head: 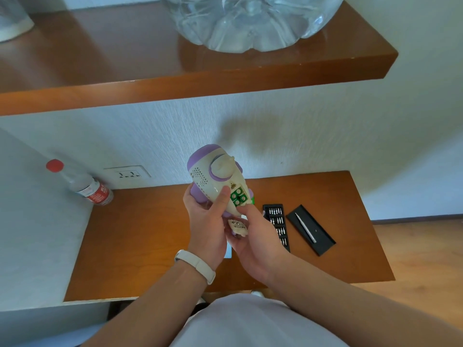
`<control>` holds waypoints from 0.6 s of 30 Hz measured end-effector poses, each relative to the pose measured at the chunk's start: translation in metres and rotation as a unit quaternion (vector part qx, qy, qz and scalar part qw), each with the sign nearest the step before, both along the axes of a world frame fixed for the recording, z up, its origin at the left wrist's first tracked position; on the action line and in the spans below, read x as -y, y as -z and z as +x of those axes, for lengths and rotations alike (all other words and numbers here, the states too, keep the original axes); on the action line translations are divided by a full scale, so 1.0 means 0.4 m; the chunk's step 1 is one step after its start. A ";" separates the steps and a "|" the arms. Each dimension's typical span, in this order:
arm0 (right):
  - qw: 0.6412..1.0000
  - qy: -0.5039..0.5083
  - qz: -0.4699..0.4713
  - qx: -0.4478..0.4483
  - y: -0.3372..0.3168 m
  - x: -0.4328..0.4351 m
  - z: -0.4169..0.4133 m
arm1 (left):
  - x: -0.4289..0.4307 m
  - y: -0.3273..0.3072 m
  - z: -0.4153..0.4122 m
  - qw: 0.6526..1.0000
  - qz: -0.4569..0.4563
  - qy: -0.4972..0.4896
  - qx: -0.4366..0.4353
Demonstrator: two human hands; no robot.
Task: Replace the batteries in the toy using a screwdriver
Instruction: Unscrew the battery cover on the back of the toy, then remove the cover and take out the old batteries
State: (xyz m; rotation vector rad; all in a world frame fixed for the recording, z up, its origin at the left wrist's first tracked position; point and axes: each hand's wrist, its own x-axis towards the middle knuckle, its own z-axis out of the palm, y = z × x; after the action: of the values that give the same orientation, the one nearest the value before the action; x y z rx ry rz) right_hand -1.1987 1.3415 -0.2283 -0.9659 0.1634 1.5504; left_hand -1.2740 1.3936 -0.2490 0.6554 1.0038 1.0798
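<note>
Two bare hands hold a cream-and-purple toy (215,176) in the air above a wooden desk (150,234), its battery compartment open and turned to the camera, with green batteries (238,196) showing inside. The left hand (206,216), a pale wristband (198,265) on its wrist, wraps around the toy's body, thumb pressed flat on the cream shell just beside the compartment. The right hand (253,236) comes in from below, one fingertip touching the compartment's lower edge; whether its curled fingers grip anything cannot be told. A small cream battery cover (238,227) sits between the two palms, and which hand carries it is unclear. On the desk to the right lie a black case of screwdriver bits (276,226) and, just beside it, a black tray (323,240) with a slim silver screwdriver (305,227) resting on it. A red-capped water bottle (85,186) stands in the far left corner near a wall socket (127,174). Above, a wooden shelf (175,71) bears a large clear water jug (250,21).
</note>
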 end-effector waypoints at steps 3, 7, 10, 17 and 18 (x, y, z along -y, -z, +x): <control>1.000 -0.001 -0.007 -0.004 0.010 -0.017 -0.018 | -0.012 -0.009 -0.026 1.000 -0.001 -0.004 -0.011; 0.998 -0.053 0.010 0.012 0.028 -0.039 -0.052 | -0.042 -0.022 -0.089 0.999 -0.004 -0.023 -0.024; 0.996 -0.085 -0.008 0.038 0.058 -0.063 -0.074 | -0.073 -0.022 -0.164 0.999 -0.004 -0.040 -0.037; 0.953 -0.208 -0.073 0.210 0.175 -0.139 -0.130 | -0.131 -0.004 -0.357 0.995 -0.039 -0.086 -0.037; 0.942 -0.224 -0.078 0.239 0.192 -0.151 -0.138 | -0.141 0.003 -0.385 0.994 -0.043 -0.088 -0.039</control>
State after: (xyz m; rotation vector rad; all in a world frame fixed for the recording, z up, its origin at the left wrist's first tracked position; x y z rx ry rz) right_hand -1.2540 1.4020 -0.3051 -1.5561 -0.3023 1.6720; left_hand -1.4282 1.4499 -0.2502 0.5498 1.1859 1.1639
